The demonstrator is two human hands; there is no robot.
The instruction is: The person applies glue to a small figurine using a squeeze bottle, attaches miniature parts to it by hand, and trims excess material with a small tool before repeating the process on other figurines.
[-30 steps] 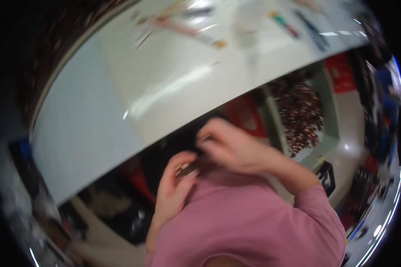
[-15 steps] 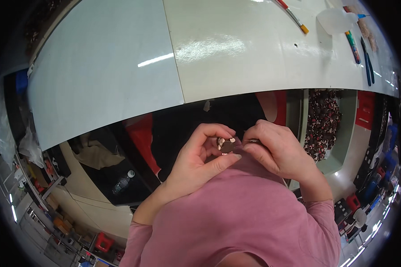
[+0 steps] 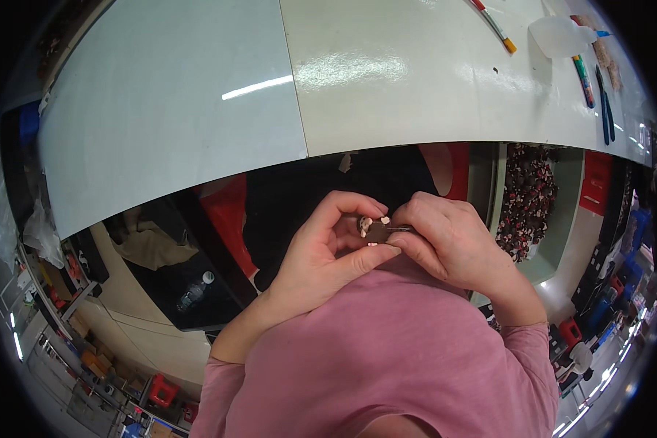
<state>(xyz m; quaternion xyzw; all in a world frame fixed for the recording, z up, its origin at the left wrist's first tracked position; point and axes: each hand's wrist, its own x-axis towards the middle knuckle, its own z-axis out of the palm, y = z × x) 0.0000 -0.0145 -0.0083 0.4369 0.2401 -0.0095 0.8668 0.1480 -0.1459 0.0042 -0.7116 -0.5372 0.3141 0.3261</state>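
A red panel [image 3: 597,182] hangs under the table [image 3: 197,109] at right, beside a bin of dark pieces [image 3: 527,201]. Below the table's edge, against the pink shirt, the left hand [image 3: 328,255] pinches a small dark piece [image 3: 377,232] with pale bits. The right hand [image 3: 445,241] is closed on something thin and metallic touching the piece; the piece is mostly hidden, so its axis cannot be told.

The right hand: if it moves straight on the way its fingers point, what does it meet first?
Most likely the small dark piece pinched between both hands, then the left hand; the right hand points leftward at them.
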